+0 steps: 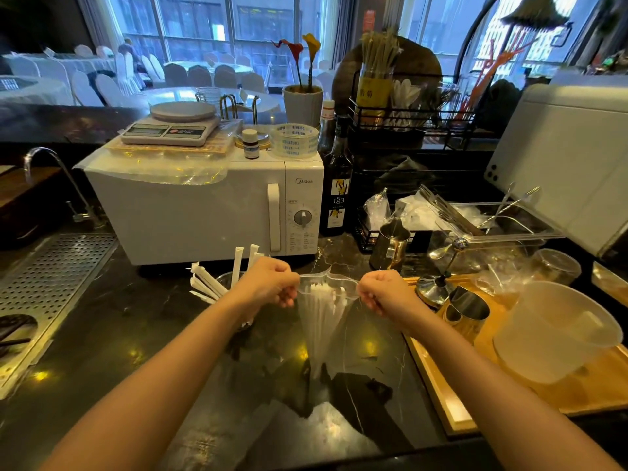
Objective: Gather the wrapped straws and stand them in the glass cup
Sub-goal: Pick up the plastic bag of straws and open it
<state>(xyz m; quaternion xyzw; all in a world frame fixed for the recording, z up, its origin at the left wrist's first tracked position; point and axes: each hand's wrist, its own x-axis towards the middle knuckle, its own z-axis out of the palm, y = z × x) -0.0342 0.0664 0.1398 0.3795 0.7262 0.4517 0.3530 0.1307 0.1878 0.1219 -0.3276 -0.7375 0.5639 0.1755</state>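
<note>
A clear plastic bag [323, 338] full of white wrapped straws hangs upright over the dark counter. My left hand [272, 283] pinches the left side of its mouth and my right hand [382, 290] pinches the right side, holding the opening stretched between them. Behind my left hand stands a glass cup [226, 278], mostly hidden, with several wrapped straws [207, 282] sticking out of it and fanning to the left and up.
A white microwave [204, 212] stands just behind the cup. A wooden tray [509, 396] on the right carries steel pitchers [467, 309] and a frosted plastic jug [554, 334]. A perforated drain grate [51, 273] and a faucet [51, 178] are at the left.
</note>
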